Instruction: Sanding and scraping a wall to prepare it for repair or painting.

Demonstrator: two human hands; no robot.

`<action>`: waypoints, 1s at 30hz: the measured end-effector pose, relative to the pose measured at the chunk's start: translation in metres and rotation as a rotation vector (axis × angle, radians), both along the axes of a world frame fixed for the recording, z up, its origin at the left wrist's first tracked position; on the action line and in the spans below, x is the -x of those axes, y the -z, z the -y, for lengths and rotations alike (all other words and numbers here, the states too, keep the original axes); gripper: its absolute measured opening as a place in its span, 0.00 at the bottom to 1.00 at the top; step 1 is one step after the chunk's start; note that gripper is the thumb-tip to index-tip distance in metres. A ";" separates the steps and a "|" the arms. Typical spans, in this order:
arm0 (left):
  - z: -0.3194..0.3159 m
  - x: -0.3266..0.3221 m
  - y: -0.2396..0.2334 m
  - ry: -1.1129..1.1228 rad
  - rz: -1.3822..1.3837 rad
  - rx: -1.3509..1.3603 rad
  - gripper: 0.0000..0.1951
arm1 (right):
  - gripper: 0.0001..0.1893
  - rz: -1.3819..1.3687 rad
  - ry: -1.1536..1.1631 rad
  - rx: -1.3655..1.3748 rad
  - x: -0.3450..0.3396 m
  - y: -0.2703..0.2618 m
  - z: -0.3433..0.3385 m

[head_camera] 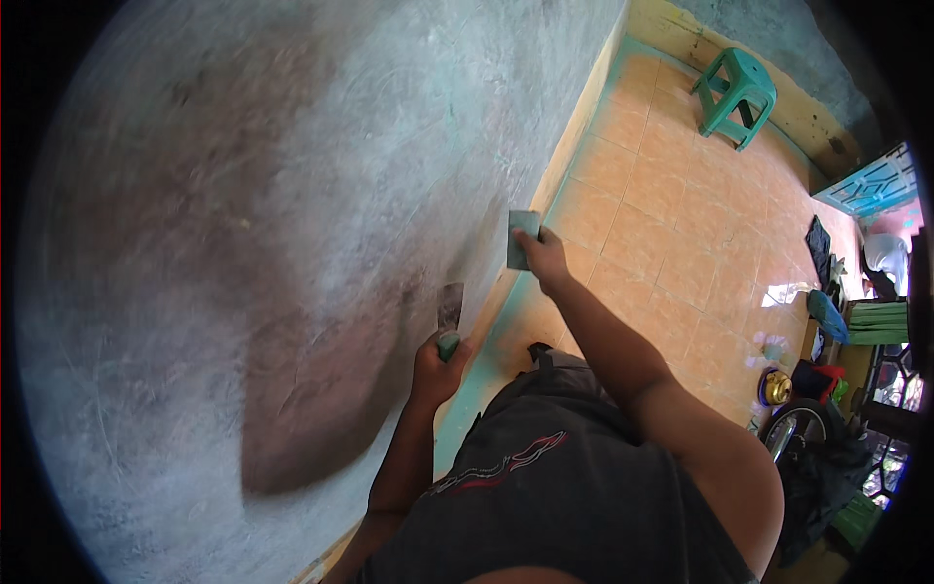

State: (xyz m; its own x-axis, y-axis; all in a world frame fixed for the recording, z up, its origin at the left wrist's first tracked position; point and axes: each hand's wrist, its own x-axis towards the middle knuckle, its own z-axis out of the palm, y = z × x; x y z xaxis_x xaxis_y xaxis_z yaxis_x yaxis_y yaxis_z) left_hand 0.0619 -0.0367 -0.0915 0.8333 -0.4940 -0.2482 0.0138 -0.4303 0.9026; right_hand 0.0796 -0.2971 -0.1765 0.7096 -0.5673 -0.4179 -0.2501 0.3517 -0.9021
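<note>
My left hand (438,371) grips the green handle of a putty knife (450,310), whose flat metal blade points away from me, close to the grey plastered wall (350,182). Whether the blade touches the wall I cannot tell. In my right hand (546,259) is a flat grey rectangular block or plate (519,241), with the thumb on its face and the fingers mostly hidden behind it. The block is near the foot of the wall in the picture. Brownish and pale patches and fine scratches mark the wall, and my shadow falls across it.
Orange floor tiles (657,219) with a green border lie to the right. A green plastic stool (737,91) stands by the far wall. At the right are a golden kettle (776,385), a wheel (799,431), dark cloth (821,482) and a blue door (875,182).
</note>
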 end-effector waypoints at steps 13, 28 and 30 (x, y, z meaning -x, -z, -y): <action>0.030 0.004 -0.006 -0.176 -0.025 -0.027 0.11 | 0.08 0.359 -0.089 0.282 -0.051 -0.056 0.052; 0.153 -0.002 -0.020 -0.543 -0.050 0.078 0.14 | 0.10 0.972 -0.296 0.955 -0.104 -0.119 0.107; 0.154 0.001 -0.019 -0.547 -0.064 0.082 0.13 | 0.11 0.957 -0.333 0.932 -0.104 -0.124 0.111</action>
